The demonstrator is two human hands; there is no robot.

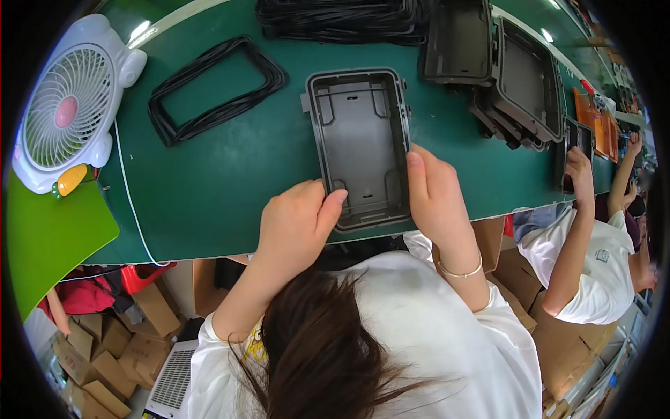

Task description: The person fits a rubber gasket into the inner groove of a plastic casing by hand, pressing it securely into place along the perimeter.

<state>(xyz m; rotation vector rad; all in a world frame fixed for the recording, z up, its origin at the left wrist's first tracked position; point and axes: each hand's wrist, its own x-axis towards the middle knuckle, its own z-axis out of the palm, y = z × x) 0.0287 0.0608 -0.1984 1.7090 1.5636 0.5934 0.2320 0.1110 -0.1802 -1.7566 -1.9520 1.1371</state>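
A dark grey plastic case shell (359,150) lies on the green table, its open side facing up. My left hand (296,220) grips its lower left edge, with the thumb over the rim. On the opposite side, my right hand (436,188) holds the right wall, thumb along the rim. Up and to the left of the shell lies a loose bundle of black rubber gaskets (218,87), shaped like rounded rectangles. A larger heap of black gaskets (342,21) sits at the table's far edge. The fingers under the shell's sides are hidden.
More grey case shells (528,77) are stacked at the right. A white fan (66,112) and its cable stand on the left, beside a green sheet (52,237). At the far right a co-worker (583,258) handles another shell. Cardboard boxes (146,342) lie below the table.
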